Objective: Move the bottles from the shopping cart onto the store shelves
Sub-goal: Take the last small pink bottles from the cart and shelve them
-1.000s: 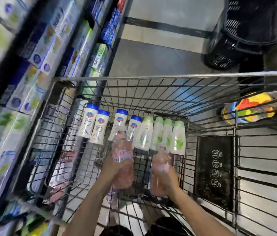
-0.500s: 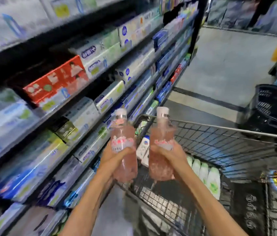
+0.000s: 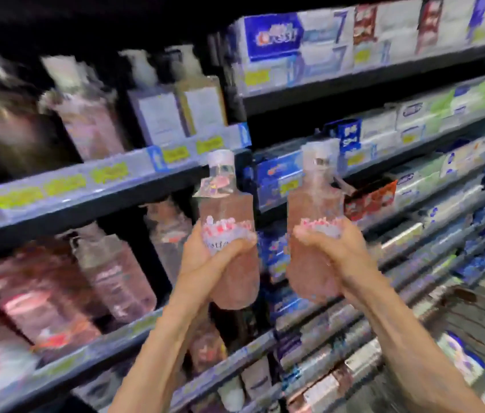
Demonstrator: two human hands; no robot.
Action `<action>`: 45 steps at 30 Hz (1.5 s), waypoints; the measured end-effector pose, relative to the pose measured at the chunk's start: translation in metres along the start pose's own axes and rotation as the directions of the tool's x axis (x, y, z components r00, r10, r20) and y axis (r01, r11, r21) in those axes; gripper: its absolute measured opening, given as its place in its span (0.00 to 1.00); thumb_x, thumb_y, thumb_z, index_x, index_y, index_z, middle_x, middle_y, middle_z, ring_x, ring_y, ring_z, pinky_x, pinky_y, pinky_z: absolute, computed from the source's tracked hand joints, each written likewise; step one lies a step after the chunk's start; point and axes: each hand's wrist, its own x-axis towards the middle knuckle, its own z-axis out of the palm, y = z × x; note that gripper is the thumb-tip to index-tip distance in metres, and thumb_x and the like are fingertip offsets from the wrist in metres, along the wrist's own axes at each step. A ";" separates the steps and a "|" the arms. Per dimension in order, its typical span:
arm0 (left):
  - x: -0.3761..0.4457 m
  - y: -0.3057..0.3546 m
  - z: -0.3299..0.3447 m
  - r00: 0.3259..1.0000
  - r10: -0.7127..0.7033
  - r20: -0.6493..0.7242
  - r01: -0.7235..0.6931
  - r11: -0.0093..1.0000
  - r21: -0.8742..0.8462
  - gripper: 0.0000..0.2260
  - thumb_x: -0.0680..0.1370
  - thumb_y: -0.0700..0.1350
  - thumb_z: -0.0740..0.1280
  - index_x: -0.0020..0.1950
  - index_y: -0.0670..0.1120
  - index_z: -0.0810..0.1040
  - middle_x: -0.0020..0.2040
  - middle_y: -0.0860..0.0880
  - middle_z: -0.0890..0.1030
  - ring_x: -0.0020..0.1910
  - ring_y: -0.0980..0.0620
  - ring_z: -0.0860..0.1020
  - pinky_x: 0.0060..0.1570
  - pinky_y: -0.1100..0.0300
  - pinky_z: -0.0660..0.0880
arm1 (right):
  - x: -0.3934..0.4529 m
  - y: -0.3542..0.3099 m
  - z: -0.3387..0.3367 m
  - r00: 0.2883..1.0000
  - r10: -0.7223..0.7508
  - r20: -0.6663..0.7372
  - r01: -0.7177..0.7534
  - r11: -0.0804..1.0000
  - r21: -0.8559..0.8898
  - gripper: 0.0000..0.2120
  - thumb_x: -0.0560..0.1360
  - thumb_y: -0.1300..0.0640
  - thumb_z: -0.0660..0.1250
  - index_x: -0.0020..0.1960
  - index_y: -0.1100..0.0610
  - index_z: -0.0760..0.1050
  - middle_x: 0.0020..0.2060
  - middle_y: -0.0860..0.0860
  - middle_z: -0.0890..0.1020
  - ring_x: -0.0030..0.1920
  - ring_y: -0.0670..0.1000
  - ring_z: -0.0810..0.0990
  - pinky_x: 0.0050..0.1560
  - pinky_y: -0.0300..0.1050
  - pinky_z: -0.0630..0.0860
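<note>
Pink liquid fills two upright bottles held before the store shelves [image 3: 110, 201]: the left hand [image 3: 205, 257] grips the left bottle [image 3: 229, 234], the right hand [image 3: 330, 254] the right bottle [image 3: 315, 213].

Dark store shelving [image 3: 110, 201] with yellow price tags [image 3: 110, 173], boxed goods [image 3: 271, 34] stacked rightward, dim overhead.

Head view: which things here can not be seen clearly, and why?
- Label text on the left bottle: head view, the left hand covers part, blur smears the rest.
- Label of the right bottle: head view, under the right hand.
- Price tags on the shelf edge: head view, motion blur.
- Pump bottles, far left: head view, blurred, cut by the edge.
</note>
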 end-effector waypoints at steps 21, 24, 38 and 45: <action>0.031 0.153 -0.152 0.922 0.336 -0.194 -0.317 0.941 0.119 0.28 0.70 0.43 0.72 0.68 0.41 0.67 0.62 0.41 0.77 0.60 0.45 0.77 0.64 0.45 0.72 | 0.024 -0.069 0.169 0.933 -0.159 0.324 0.129 0.985 0.113 0.26 0.56 0.49 0.77 0.49 0.61 0.78 0.38 0.58 0.80 0.37 0.57 0.81 0.36 0.49 0.78; 0.035 0.146 -0.156 0.910 0.356 -0.211 -0.325 0.931 0.169 0.30 0.70 0.48 0.75 0.67 0.43 0.68 0.60 0.44 0.79 0.59 0.48 0.78 0.63 0.45 0.73 | 0.031 -0.065 0.156 0.941 -0.152 0.303 0.138 0.988 0.066 0.29 0.56 0.47 0.77 0.52 0.62 0.78 0.40 0.57 0.82 0.41 0.58 0.82 0.42 0.52 0.79; 0.045 0.159 -0.235 0.814 0.500 -0.297 -0.423 0.860 0.286 0.29 0.69 0.40 0.74 0.67 0.43 0.66 0.61 0.43 0.77 0.60 0.52 0.78 0.53 0.61 0.76 | 0.046 -0.057 0.182 0.917 -0.134 0.376 0.093 0.988 0.124 0.27 0.56 0.49 0.77 0.49 0.63 0.78 0.38 0.58 0.81 0.38 0.57 0.81 0.35 0.47 0.79; 0.059 0.150 -0.246 0.890 0.362 -0.276 -0.249 0.895 0.371 0.29 0.66 0.44 0.77 0.63 0.41 0.70 0.57 0.44 0.80 0.54 0.49 0.81 0.43 0.64 0.77 | 0.045 -0.057 0.208 0.897 -0.133 0.421 0.099 0.990 0.100 0.29 0.56 0.48 0.77 0.53 0.61 0.78 0.41 0.55 0.83 0.42 0.55 0.83 0.42 0.49 0.80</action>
